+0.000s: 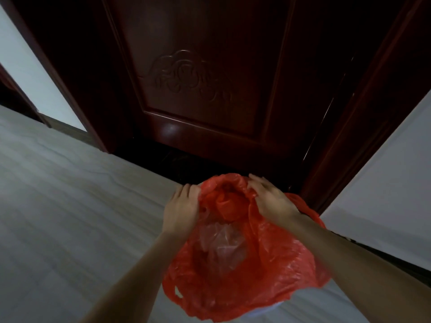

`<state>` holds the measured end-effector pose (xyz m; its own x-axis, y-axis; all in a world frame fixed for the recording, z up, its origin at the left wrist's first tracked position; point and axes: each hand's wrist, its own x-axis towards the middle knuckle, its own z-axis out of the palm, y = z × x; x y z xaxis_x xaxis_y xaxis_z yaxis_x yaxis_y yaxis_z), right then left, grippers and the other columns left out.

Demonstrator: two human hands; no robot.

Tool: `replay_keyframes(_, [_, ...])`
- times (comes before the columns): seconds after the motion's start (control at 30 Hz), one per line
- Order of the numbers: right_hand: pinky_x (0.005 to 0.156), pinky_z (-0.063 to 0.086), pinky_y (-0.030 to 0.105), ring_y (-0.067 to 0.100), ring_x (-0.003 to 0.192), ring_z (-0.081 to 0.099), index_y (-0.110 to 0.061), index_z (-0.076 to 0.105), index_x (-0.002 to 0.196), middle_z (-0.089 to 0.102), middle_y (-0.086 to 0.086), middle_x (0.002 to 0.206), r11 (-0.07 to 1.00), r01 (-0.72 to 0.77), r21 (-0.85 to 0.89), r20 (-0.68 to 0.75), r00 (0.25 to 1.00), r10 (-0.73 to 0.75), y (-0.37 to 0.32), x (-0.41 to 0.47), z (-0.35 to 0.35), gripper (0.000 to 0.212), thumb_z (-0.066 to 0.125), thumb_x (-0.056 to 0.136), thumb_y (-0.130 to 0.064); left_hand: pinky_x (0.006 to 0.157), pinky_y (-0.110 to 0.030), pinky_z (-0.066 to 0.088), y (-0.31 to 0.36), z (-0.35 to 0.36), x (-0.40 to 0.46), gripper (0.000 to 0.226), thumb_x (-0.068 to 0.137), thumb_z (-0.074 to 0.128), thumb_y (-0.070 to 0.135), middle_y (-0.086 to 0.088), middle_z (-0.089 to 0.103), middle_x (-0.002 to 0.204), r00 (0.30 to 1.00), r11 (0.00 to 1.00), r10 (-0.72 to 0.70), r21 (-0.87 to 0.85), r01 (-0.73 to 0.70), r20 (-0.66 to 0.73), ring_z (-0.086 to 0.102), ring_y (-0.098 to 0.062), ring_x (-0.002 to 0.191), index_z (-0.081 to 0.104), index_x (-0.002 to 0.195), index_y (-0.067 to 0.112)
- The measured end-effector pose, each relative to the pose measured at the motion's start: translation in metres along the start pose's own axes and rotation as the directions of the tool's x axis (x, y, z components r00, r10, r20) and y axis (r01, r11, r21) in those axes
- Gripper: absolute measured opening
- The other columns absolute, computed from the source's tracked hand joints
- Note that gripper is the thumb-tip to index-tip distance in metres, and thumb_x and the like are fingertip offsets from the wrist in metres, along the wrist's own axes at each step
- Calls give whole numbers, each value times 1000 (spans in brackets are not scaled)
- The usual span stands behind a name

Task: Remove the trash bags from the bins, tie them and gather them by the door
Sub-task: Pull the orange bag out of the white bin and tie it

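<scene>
Crinkled red trash bag gapes open, clear plastic inside.

We look from head height, forward and steeply down, close over the floor, the door just beyond.

Crinkly glossy plastic bag, polished wood door

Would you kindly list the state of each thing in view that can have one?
Red bag: open at the mouth, untied, crumpled clear plastic inside, sitting on the floor by the door.
Door: shut.
Left hand: fingers closed on the bag's left rim.
Right hand: fingers closed on the bag's right rim.
</scene>
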<state>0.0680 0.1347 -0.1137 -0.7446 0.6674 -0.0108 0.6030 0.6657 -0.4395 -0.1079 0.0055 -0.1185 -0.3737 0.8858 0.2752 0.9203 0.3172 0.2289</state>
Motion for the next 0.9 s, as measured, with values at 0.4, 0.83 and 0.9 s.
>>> replay_keyframes(0.4, [101,33,39,27,120,34,-13,19,145,40,11,127,921,-22,-388,68,996,52,10,-10,-9,61,36,87,-6,80,-40,51,4,-3,-4,31,89,52,31,-4,52,121,974,999,16,-49,-5,224,59,-28,102,54,118,22])
replay_keyframes(0.83, [86,49,36,34,99,64,-3,60,82,69,16,107,981,37,-192,-163,984,-69,38,-75,-9,31,41,66,-20,79,-35,49,31,7,-53,40,80,41,32,-10,67,95,992,966,104,-246,-82,77,66,-29,86,67,103,12])
replay_keyframes(0.9, [82,46,32,31,87,67,-5,61,80,71,14,91,971,23,-238,-161,985,-62,40,-87,-13,32,41,63,-22,74,-36,51,39,9,-59,33,80,45,31,-9,68,88,987,969,139,-214,-120,76,68,-29,80,69,92,13])
